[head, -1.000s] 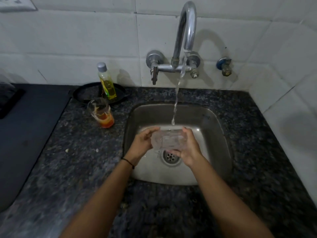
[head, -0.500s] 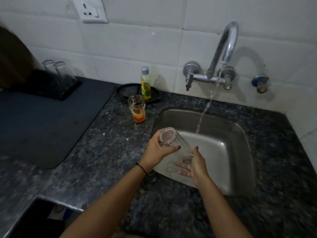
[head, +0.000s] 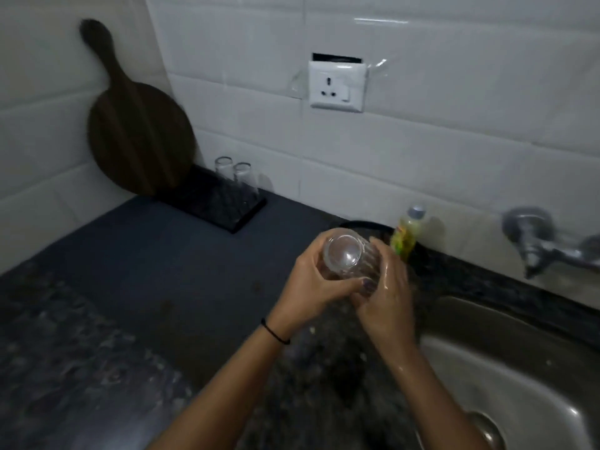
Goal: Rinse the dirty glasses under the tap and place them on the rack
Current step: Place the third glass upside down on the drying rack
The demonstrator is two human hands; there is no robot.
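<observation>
A clear ribbed glass [head: 349, 258] is held over the dark counter, left of the sink, tilted with its base towards me. My left hand [head: 311, 287] wraps around its left side. My wet right hand [head: 386, 290] lies against its right side, fingers spread along the wall. The black rack [head: 224, 206] stands at the back against the tiled wall, with two clear glasses [head: 237, 178] upside down on it. The tap [head: 539, 245] sticks out of the wall at the right edge; the other dirty glass is hidden.
The steel sink [head: 519, 368] fills the lower right corner. A yellow bottle [head: 406, 237] stands on a black round tray [head: 363, 226] behind my hands. A dark mat [head: 146, 261] covers the counter before the rack. A wooden board [head: 136, 125] leans in the corner; a socket [head: 336, 86] is on the wall.
Both hands have lifted the glass out of the water stream and carried it left, away from the sink and over the counter. My view has swung left towards the rack.
</observation>
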